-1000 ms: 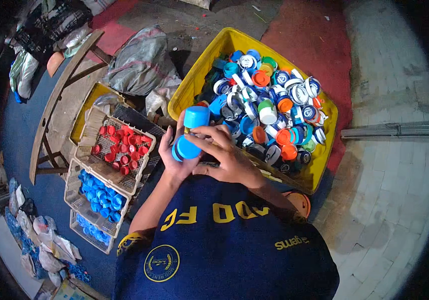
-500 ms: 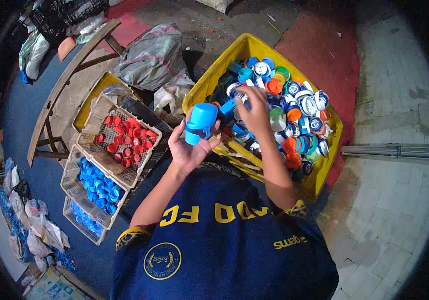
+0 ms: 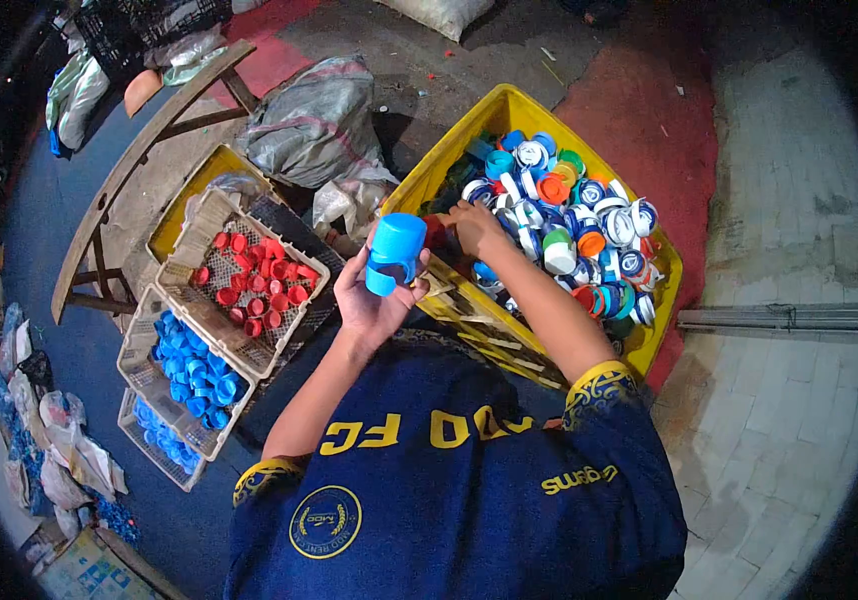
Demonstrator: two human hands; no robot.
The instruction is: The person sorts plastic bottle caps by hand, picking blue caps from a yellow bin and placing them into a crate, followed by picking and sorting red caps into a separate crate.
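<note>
My left hand (image 3: pixel 374 312) is closed around a large blue plastic cap (image 3: pixel 399 238), with its domed end up and an opening in its lower side. It is held just outside the left corner of the yellow crate (image 3: pixel 667 330). My right hand (image 3: pixel 476 228) is inside that crate's near left side, with its fingers bent and pointing left. Beside the fingertips lies a dark red piece (image 3: pixel 436 231), partly hidden behind the blue cap. Blue, white, orange and green bottle caps (image 3: pixel 589 220) fill the crate around that hand.
On my left stand a basket of red caps (image 3: pixel 267 285), a basket of blue caps (image 3: pixel 194 370) and a lower basket of lighter blue caps (image 3: pixel 164 437). A grey woven sack (image 3: pixel 314 125) lies beyond them. A curved wooden frame (image 3: pixel 139 140) stands at the far left.
My right hand has lowered and moved left into the near side of the crate, and its fingers have bent inward. The blue cap stays in my left hand. The view has shifted slightly.
</note>
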